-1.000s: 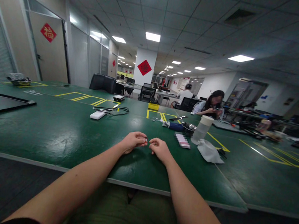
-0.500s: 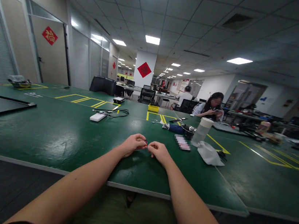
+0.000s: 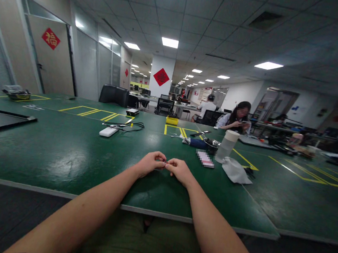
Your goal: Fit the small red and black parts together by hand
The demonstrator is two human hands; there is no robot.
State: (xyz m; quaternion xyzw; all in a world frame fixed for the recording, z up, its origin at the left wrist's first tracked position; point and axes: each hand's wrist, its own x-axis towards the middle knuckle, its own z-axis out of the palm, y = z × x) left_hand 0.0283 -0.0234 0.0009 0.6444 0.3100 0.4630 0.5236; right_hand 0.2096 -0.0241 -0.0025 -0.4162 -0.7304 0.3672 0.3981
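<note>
My left hand (image 3: 150, 164) is closed, thumb and fingers pinching a tiny dark-reddish object (image 3: 166, 162) just above the green table (image 3: 89, 166). What kind of thing it is cannot be made out, since the fingertips cover most of it. My right hand (image 3: 181, 171) meets it from the other side, thumb and forefinger pressed together at the same small object. Both sets of fingertips touch or nearly touch. Nearest to the right hand lies a pixelated pink-and-white flat item (image 3: 205, 158).
A lidded translucent bottle (image 3: 227, 146), a white pouch (image 3: 236, 171), a metal bowl (image 3: 212, 143) and a dark blue rolled item (image 3: 198, 143) stand to the right. Ahead left are a white box (image 3: 108, 131) and black cables (image 3: 131, 126). Across the table sits a person (image 3: 239, 118).
My right hand's fingertips have moved left onto the small object, closing the gap between the hands. The reddish glint on it is fainter. The view has shifted slightly.
</note>
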